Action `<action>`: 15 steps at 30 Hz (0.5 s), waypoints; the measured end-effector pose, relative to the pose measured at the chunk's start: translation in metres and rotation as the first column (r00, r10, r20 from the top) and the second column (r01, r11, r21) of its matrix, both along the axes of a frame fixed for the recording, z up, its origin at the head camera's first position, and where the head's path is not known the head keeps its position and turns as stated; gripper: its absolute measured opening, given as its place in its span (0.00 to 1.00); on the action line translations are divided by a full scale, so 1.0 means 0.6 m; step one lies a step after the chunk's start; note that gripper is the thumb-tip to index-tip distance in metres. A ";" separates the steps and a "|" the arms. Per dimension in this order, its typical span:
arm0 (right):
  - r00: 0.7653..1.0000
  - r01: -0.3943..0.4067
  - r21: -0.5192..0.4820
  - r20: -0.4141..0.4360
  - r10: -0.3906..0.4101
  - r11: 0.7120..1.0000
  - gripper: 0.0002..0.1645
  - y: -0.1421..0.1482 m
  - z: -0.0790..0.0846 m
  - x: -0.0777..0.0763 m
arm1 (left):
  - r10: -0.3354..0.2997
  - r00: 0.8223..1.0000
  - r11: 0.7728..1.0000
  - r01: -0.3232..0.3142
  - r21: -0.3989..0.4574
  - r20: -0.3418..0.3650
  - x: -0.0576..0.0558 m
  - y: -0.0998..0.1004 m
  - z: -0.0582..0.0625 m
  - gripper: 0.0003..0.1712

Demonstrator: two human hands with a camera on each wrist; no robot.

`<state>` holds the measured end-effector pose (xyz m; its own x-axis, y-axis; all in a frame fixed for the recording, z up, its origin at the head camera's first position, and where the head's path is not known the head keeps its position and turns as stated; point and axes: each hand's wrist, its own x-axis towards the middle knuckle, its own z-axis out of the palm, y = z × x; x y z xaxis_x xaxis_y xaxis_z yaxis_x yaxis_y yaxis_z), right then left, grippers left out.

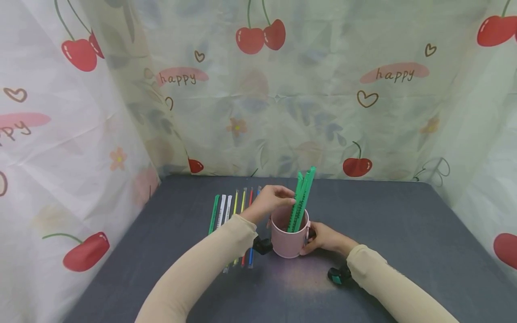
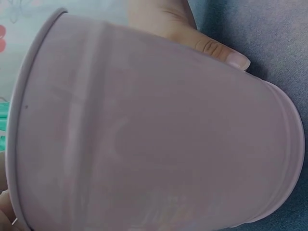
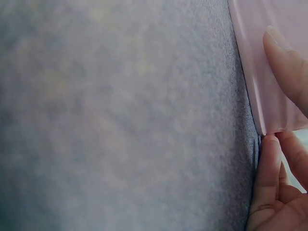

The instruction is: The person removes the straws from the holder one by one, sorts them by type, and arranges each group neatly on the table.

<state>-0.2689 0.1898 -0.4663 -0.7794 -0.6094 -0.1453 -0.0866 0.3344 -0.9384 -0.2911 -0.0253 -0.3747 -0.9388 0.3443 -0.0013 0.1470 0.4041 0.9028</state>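
Observation:
A pink cup with side handles stands upright on the dark table. Several slim green sticks with dark print lean in it, their tops well above the rim. My left hand is over the rim at the cup's left, its thumb and fingertips pinching a green stick. In the left wrist view the pink cup fills most of the picture, hiding much of that hand. My right hand grips the cup low on its right side; in the right wrist view its thumb lies against the pink wall.
Left of the cup, slim sticks lie in a row: a green stick, white sticks, yellow sticks, a red stick and a blue stick. My left forearm covers part of them. A cherry-print curtain surrounds the table.

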 end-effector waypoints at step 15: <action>1.000 0.004 0.009 -0.008 -0.004 1.000 0.40 -0.001 -0.002 -0.001 | 0.033 0.999 0.999 -0.033 -0.007 0.033 -0.003 0.010 -0.008 0.11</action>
